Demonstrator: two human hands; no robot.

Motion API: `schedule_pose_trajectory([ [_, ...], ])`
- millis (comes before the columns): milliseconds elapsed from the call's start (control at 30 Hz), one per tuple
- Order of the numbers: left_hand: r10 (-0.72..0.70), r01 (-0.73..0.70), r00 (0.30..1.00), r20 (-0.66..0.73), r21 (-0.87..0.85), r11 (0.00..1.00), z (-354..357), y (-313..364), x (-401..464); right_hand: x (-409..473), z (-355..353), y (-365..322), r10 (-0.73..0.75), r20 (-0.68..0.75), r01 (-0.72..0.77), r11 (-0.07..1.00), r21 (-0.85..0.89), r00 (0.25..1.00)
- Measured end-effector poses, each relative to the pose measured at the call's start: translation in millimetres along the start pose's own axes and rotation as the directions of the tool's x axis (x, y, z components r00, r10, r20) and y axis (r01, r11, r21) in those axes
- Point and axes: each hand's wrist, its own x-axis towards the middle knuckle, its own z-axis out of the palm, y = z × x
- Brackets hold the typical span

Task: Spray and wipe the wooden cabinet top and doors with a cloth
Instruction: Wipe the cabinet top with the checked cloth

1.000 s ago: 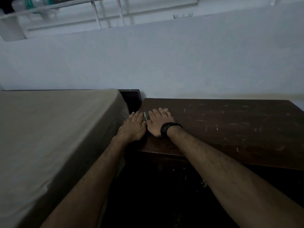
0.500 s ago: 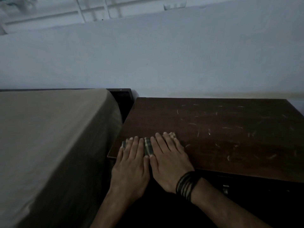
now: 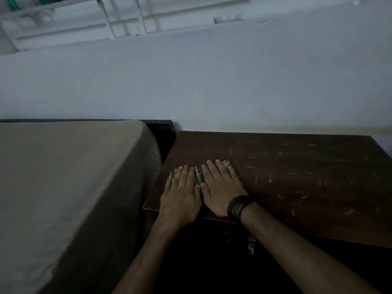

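Both hands, left hand [image 3: 180,197] and right hand [image 3: 220,193], slid the cloth [image 3: 199,177] forward from the cabinet top [image 3: 297,187] front edge

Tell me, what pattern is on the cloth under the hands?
The cloth looks striped or checked, greenish-grey with pale lines, in the dim head view.

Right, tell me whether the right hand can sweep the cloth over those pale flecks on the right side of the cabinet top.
Probably yes. The right hand lies flat on the striped cloth beside the left hand, and the wooden cabinet top between it and the pale flecks is bare, with nothing standing in the way.
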Motion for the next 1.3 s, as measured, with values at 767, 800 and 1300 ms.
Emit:
schedule_pose_trajectory([
  [767,-0.090,0.095,0.992,0.083,-0.053,0.994,-1.6,-18.1,47.5,59.3,-2.9,9.5,-0.068,0.022,0.067,0.996,0.062,0.997],
  [800,-0.082,0.087,0.993,0.085,-0.055,0.995,-2.3,-17.0,60.9,70.3,-6.0,14.3,-0.047,0.032,0.046,0.997,0.056,0.998],
  [1300,0.035,-0.026,0.993,0.114,-0.076,0.997,-5.7,23.1,84.6,55.3,-19.2,53.8,0.057,0.048,-0.058,0.998,0.020,0.997],
])
